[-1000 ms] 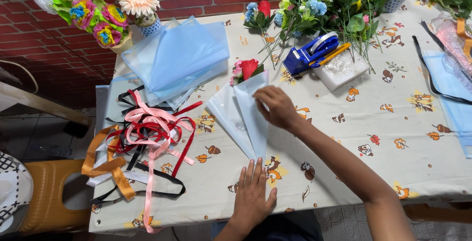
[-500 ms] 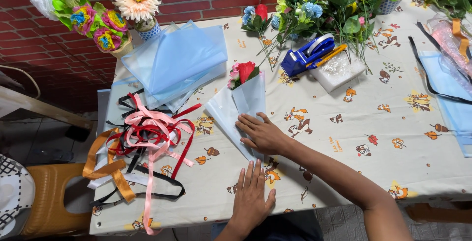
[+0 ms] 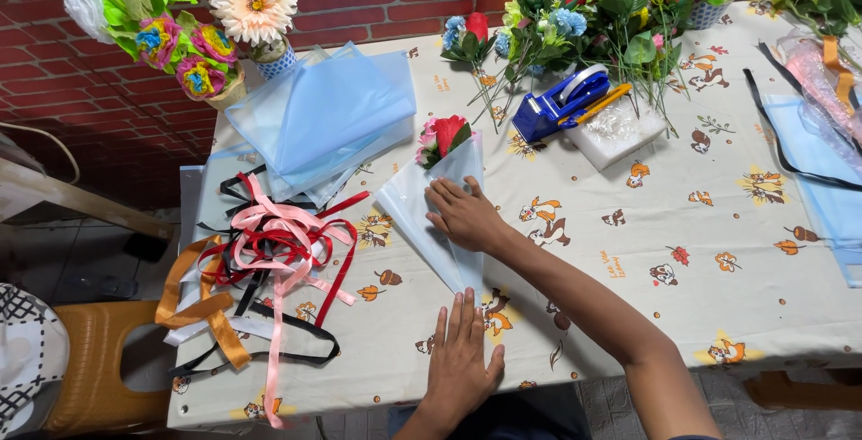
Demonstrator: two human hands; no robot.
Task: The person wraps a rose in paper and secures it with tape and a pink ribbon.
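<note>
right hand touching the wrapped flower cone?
Touching. Head view: right hand lies flat on the pale blue wrapped flower cone, fingers pressing its paper.

Right hand [image 3: 464, 215] lies flat, palm down, arm stretched forward; left hand [image 3: 460, 356] flat, fingers together.

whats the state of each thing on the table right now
wrapped flowers: rolled in a pale blue cone, lying flat
right hand: open, pressing on the cone
left hand: flat on the tablecloth near the cone's tip
blue sheets: stacked loose
ribbons: tangled heap
tape dispenser: roll loaded, untouched
</note>
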